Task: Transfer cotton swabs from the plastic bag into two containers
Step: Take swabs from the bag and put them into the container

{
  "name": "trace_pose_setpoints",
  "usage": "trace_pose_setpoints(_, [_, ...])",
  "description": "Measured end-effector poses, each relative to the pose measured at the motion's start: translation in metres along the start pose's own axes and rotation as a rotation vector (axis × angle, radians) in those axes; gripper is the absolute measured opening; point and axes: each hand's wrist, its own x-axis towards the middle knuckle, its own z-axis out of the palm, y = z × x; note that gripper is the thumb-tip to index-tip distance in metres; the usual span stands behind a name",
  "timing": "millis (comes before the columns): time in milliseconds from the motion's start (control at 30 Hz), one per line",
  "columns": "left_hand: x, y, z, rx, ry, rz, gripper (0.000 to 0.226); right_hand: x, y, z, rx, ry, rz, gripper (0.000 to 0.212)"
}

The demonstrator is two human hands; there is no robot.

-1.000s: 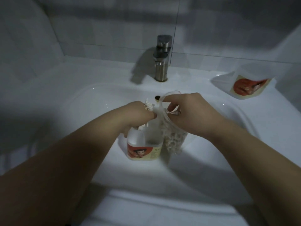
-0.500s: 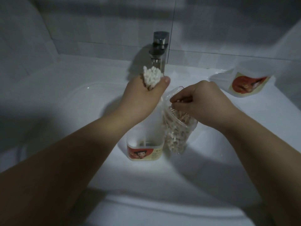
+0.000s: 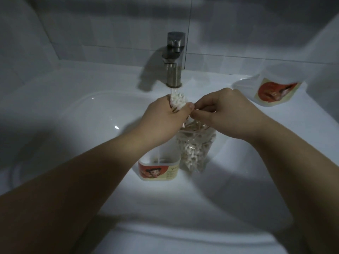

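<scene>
Swabs [image 3: 177, 100] protrude above left grip [image 3: 165, 119]

You have one view, worn on your head: wide-angled, facing forward and down into the sink [image 3: 88, 114]. It sits close. Your left hand [image 3: 165, 118] and right hand [image 3: 226, 114] reach in from the bottom corners and meet near the centre. The faucet [image 3: 175, 57] stands upper middle, and the wall [image 3: 110, 24] runs across the top, bowed toward the edges.

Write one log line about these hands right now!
left hand: grips bunch of white cotton swabs; right hand: pinches clear plastic bag top; white red-labelled container: standing in white sink basin
</scene>
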Motion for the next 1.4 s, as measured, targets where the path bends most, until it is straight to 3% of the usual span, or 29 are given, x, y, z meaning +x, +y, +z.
trace_pose_setpoints(133, [0.001,0.000,0.000,0.014,-0.001,-0.017,0.028,-0.001,0.002,-0.004,0.000,-0.055,0.030,0.008])
trace_pose_setpoints(533, [0.000,0.002,-0.001,-0.130,-0.018,-0.041,0.037,0.000,0.001,-0.008,0.263,0.165,0.035,0.010])
trace_pose_setpoints(833, [0.001,-0.004,0.000,-0.137,-0.072,0.043,0.005,0.002,-0.001,-0.003,0.318,0.185,0.050,0.012])
trace_pose_setpoints(1067, [0.006,-0.011,0.001,-0.106,-0.063,0.017,0.009,0.003,0.000,-0.001,0.350,0.176,0.062,0.012])
trace_pose_setpoints(1400, [0.005,-0.010,0.003,-0.205,-0.099,-0.017,0.018,0.008,0.004,-0.005,0.544,0.320,0.086,0.014])
